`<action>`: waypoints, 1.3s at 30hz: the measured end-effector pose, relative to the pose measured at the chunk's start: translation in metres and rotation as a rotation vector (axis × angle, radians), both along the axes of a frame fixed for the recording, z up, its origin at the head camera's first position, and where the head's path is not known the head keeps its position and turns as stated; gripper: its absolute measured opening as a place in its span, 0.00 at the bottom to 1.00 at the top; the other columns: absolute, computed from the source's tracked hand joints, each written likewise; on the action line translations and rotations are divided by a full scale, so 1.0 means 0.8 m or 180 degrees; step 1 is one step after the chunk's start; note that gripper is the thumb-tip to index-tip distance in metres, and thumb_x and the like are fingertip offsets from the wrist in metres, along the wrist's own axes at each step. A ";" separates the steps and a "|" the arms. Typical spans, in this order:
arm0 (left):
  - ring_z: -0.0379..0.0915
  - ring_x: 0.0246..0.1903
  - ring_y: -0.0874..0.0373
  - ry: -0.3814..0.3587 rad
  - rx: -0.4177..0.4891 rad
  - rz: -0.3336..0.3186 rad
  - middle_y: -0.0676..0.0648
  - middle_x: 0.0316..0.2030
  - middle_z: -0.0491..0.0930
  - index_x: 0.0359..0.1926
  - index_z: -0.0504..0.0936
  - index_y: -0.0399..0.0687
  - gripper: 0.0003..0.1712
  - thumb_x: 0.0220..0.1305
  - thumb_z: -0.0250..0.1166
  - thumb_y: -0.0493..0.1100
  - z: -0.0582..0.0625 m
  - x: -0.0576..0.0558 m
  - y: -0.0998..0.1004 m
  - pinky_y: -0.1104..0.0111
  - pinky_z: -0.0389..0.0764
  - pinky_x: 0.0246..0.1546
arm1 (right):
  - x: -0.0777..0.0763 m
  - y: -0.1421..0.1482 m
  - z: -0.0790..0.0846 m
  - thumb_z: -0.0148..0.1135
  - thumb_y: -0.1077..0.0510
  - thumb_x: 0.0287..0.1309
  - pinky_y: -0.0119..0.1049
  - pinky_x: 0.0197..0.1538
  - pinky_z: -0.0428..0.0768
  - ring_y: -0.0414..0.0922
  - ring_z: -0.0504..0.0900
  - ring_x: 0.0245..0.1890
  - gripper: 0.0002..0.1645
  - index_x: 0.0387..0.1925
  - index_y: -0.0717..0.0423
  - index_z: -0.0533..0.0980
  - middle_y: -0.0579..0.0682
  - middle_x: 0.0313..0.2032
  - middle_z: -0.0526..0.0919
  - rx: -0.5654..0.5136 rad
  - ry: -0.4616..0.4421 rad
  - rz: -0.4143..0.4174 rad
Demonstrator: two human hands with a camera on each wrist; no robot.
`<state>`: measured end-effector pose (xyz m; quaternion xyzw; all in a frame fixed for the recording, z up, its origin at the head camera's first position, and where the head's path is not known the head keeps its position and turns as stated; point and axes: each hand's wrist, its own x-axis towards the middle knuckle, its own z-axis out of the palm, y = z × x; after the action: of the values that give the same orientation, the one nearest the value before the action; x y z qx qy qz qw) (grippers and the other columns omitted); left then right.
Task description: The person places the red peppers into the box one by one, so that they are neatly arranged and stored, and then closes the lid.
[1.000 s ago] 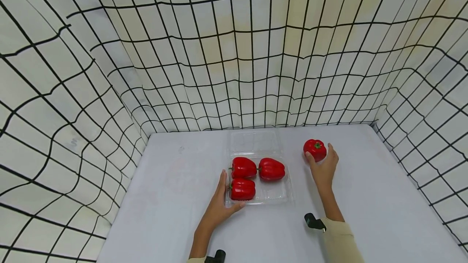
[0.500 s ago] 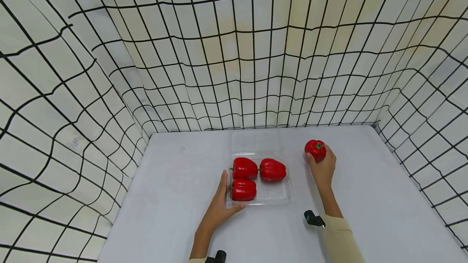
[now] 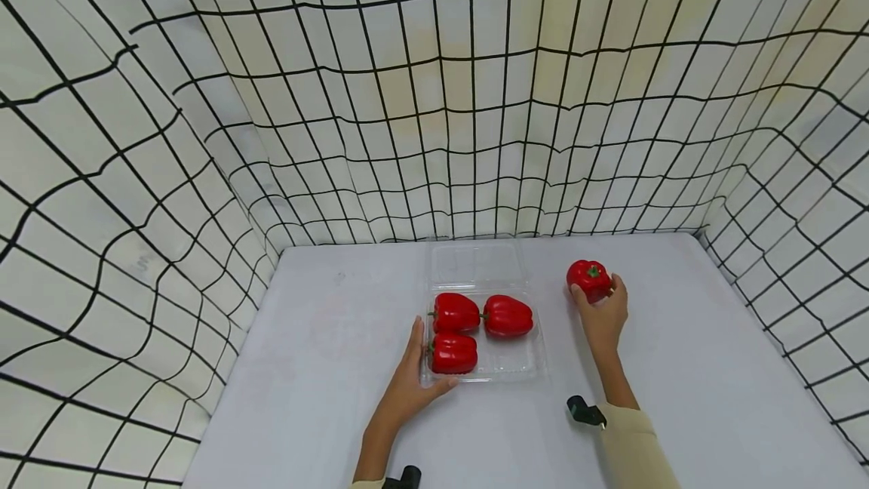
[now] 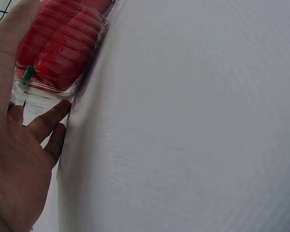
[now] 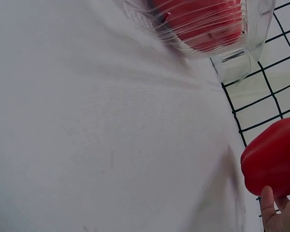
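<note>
A clear plastic clamshell box (image 3: 509, 367) lies with its lid folded back. Three red bell peppers lie on their sides in it: one back left (image 3: 455, 313), one back right (image 3: 508, 316), one front left (image 3: 453, 353). My left hand (image 3: 406, 385) rests at the box's front left corner, fingers straight along the left side and thumb by the front edge. Right of the box, my right hand (image 3: 602, 317) holds another red bell pepper (image 3: 588, 278) between thumb and fingers, its green stem facing up. In the right wrist view that pepper (image 5: 273, 157) shows large, the hand (image 5: 282, 217) partly cut off.
The box's transparent lid (image 3: 473, 262) reaches toward the table's back edge. A white table (image 3: 326, 338) carries everything. Black netting (image 3: 475, 119) over pale walls encloses the back and both sides. Small dark wrist cameras (image 3: 585, 411) sit on the sleeves.
The right hand's fingers, spread beside the pepper a second ago, have drawn in against it, and the pepper has turned slightly. The left hand and the boxed peppers have stayed in place.
</note>
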<state>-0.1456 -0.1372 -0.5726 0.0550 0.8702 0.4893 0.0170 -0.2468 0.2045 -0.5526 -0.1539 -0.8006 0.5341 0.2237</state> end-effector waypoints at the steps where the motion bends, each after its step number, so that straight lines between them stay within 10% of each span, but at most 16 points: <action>1: 0.39 0.77 0.48 0.0004 -0.0002 -0.0002 0.54 0.78 0.40 0.78 0.38 0.63 0.67 0.48 0.71 0.68 0.000 0.000 0.000 0.44 0.59 0.69 | 0.002 0.000 0.000 0.68 0.53 0.58 0.61 0.64 0.71 0.59 0.62 0.69 0.47 0.71 0.64 0.55 0.63 0.69 0.62 -0.0034 0.0034 0.0000; 11: 0.38 0.77 0.50 -0.0046 -0.0022 -0.0010 0.57 0.78 0.38 0.78 0.35 0.67 0.66 0.50 0.72 0.65 0.003 0.000 0.000 0.46 0.57 0.71 | 0.023 -0.008 0.019 0.71 0.51 0.55 0.47 0.52 0.80 0.53 0.70 0.62 0.44 0.68 0.61 0.61 0.59 0.65 0.70 0.0088 0.0236 0.0214; 23: 0.38 0.77 0.49 -0.0005 -0.0049 -0.0034 0.55 0.78 0.38 0.77 0.34 0.67 0.67 0.50 0.71 0.66 0.002 -0.002 0.000 0.46 0.57 0.71 | 0.044 -0.023 0.047 0.71 0.63 0.52 0.60 0.62 0.73 0.54 0.62 0.70 0.46 0.66 0.60 0.53 0.57 0.66 0.65 -0.0242 0.0408 0.0947; 32: 0.38 0.77 0.52 -0.0061 -0.0060 0.0001 0.58 0.77 0.38 0.77 0.34 0.70 0.66 0.49 0.71 0.67 0.001 0.000 0.001 0.48 0.57 0.71 | 0.055 -0.032 0.053 0.73 0.66 0.47 0.21 0.49 0.78 0.41 0.66 0.61 0.48 0.65 0.59 0.55 0.54 0.63 0.67 -0.0006 0.0412 0.1637; 39: 0.38 0.77 0.52 -0.0063 -0.0026 -0.0007 0.58 0.77 0.38 0.77 0.35 0.68 0.66 0.49 0.71 0.66 0.002 0.001 0.001 0.48 0.57 0.71 | 0.062 -0.039 0.048 0.75 0.58 0.46 0.33 0.51 0.82 0.51 0.73 0.59 0.47 0.67 0.52 0.61 0.55 0.62 0.72 0.0468 0.0236 0.2169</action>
<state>-0.1445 -0.1362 -0.5711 0.0510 0.8720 0.4862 0.0263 -0.1973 0.1731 -0.5141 0.1582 -0.8337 0.5242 0.0719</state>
